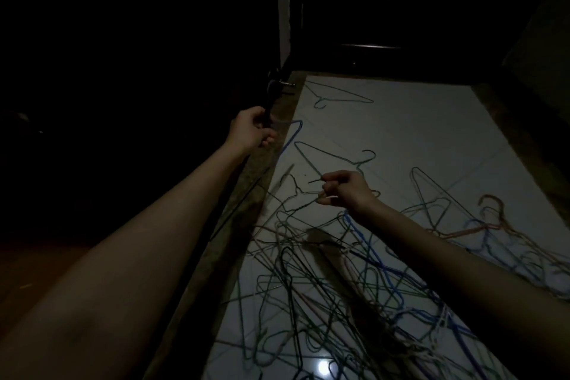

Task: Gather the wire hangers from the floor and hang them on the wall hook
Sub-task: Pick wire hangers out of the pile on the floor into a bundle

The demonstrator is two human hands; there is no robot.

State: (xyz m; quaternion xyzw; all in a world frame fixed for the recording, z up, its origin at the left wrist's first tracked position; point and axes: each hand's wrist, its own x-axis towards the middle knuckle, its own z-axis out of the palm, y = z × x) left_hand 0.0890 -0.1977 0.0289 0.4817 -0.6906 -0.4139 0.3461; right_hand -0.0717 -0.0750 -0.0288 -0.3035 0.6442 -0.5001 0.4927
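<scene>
Where fingers curl, hanger (311, 181) in right hand (345, 191)

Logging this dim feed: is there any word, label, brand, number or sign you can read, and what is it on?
None: no text shows anywhere.
Hangers: bare coloured wire, no tags.
Floor: plain pale tiles.
Wall on the left: too dark to tell.

We saw a pale tiled floor (401, 133) filling the frame's right, a dark door (385, 9) at upper centre, brown skirting (246, 225) alongside.
</scene>
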